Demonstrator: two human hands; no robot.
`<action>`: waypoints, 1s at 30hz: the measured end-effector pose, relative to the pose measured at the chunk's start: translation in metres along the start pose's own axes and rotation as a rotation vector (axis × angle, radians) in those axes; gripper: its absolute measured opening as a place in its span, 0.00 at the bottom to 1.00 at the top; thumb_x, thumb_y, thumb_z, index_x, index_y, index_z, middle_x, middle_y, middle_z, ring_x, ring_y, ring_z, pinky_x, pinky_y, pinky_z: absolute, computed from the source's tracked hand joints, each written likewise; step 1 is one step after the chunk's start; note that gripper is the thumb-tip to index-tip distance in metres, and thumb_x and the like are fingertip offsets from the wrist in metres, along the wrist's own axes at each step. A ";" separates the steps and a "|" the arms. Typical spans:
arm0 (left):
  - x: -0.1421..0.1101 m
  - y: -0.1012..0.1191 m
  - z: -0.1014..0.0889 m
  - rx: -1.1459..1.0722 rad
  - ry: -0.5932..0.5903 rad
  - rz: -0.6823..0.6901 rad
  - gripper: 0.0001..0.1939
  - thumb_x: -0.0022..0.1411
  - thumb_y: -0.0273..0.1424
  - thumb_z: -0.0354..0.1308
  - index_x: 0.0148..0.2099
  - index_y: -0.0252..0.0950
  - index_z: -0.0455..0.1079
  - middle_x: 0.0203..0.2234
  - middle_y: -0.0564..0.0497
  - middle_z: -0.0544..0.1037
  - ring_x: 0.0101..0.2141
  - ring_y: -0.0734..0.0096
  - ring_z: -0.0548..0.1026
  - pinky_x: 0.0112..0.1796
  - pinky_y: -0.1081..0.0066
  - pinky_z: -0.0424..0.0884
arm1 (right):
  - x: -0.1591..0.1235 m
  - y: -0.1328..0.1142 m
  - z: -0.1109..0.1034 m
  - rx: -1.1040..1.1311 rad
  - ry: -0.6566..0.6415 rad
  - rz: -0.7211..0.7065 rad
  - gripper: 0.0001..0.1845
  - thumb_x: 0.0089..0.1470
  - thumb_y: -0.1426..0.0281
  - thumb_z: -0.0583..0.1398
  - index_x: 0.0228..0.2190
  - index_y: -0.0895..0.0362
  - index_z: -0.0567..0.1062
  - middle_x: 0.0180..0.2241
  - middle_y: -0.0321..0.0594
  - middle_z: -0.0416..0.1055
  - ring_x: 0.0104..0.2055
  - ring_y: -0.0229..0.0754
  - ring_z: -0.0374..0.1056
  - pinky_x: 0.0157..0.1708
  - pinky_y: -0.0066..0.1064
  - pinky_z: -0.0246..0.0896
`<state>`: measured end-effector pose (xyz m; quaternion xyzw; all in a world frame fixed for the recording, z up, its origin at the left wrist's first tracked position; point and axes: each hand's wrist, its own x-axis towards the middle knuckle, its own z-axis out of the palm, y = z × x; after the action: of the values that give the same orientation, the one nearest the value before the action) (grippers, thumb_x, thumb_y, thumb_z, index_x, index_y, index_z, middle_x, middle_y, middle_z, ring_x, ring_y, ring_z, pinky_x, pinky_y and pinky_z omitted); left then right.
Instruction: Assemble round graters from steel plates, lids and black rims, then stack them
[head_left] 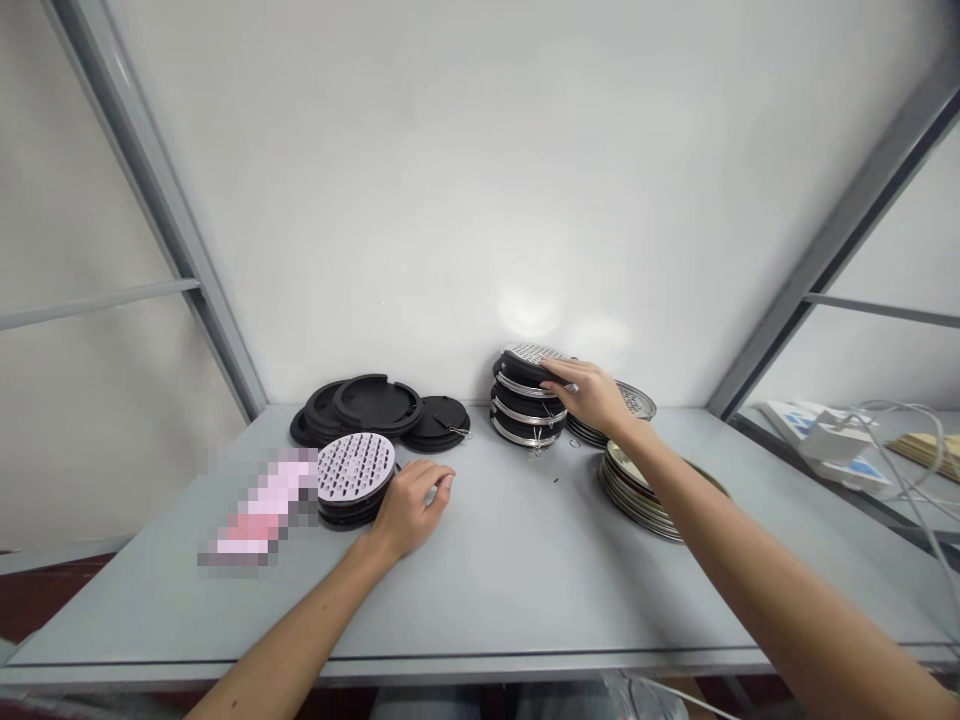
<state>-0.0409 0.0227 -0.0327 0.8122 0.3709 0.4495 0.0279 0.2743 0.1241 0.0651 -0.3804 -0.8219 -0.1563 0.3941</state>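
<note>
My right hand (592, 393) reaches to the top of a tall stack of round black-and-silver assemblies (527, 410). Its fingers grip the edge of the uppermost disc (534, 357), which is black with a light perforated plate on top. Wire clips hang from the stack's front. My left hand (412, 505) rests on the table with its fingers loosely bent and nothing visible in them. Close on its left stands a short pile of black discs (349, 515), topped by a pale purple perforated plate (355, 466).
Black rings (377, 403) and flat black discs (435, 422) lie behind on the grey table (495, 580). On the right are a stack of metal-rimmed discs (637, 500) and perforated grey plates (636, 400). Past the right frame post lie white cables and boxes (832, 440). A blurred patch covers the left.
</note>
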 end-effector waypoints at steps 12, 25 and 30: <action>0.002 0.004 -0.001 0.010 -0.092 -0.038 0.08 0.64 0.27 0.51 0.41 0.37 0.71 0.33 0.49 0.76 0.35 0.66 0.74 0.40 0.64 0.70 | 0.003 -0.005 0.003 0.107 -0.122 0.058 0.21 0.53 0.72 0.59 0.49 0.53 0.74 0.51 0.42 0.72 0.54 0.50 0.68 0.55 0.47 0.63; 0.002 0.005 -0.002 -0.004 -0.116 -0.076 0.08 0.65 0.27 0.51 0.41 0.37 0.71 0.33 0.50 0.76 0.35 0.67 0.73 0.41 0.64 0.68 | -0.003 -0.007 0.006 -0.012 -0.024 0.051 0.17 0.55 0.70 0.59 0.47 0.53 0.76 0.47 0.40 0.75 0.52 0.49 0.69 0.54 0.44 0.64; 0.002 0.005 -0.002 -0.001 -0.115 -0.080 0.07 0.65 0.27 0.51 0.40 0.37 0.71 0.33 0.50 0.76 0.35 0.68 0.73 0.42 0.65 0.67 | -0.007 -0.013 0.007 -0.112 0.067 0.033 0.15 0.56 0.69 0.58 0.44 0.54 0.78 0.44 0.40 0.77 0.48 0.47 0.73 0.48 0.42 0.67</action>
<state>-0.0386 0.0200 -0.0281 0.8211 0.4004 0.4011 0.0676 0.2634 0.1160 0.0554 -0.4099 -0.7919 -0.2082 0.4019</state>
